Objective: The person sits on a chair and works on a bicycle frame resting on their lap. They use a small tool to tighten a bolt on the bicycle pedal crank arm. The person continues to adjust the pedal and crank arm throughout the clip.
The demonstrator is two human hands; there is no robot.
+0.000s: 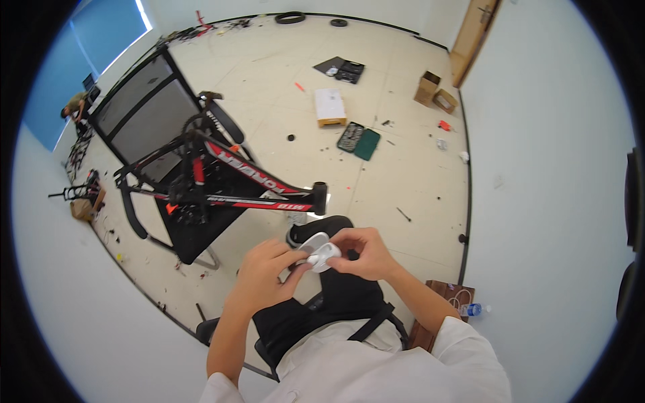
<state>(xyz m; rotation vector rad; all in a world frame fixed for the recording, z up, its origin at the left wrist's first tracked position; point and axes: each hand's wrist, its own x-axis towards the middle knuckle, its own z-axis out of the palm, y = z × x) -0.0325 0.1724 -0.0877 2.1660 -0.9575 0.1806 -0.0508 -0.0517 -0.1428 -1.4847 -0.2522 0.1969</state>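
Note:
Over my lap, a small white earbud case (pixel 328 255) is held with its lid raised. My right hand (pixel 366 254) grips the case from its right side, thumb and fingers closed on the edge. From the left, the thumb and forefinger of my left hand (pixel 270 270) pinch together at the case's opening. A small white piece between those fingertips looks like an earbud (pixel 313 259), partly hidden by the fingers. Just beyond my hands, a black and red bicycle frame (pixel 248 181) lies across a black chair (pixel 195 232).
Ahead on the floor are a white-topped box (pixel 330 106), a green tool case (pixel 366 144) and a black tool case (pixel 349 71). Cardboard boxes (pixel 426 87) stand near the door. A water bottle (pixel 472 309) is beside me at right. Another person (pixel 75 106) bends at far left.

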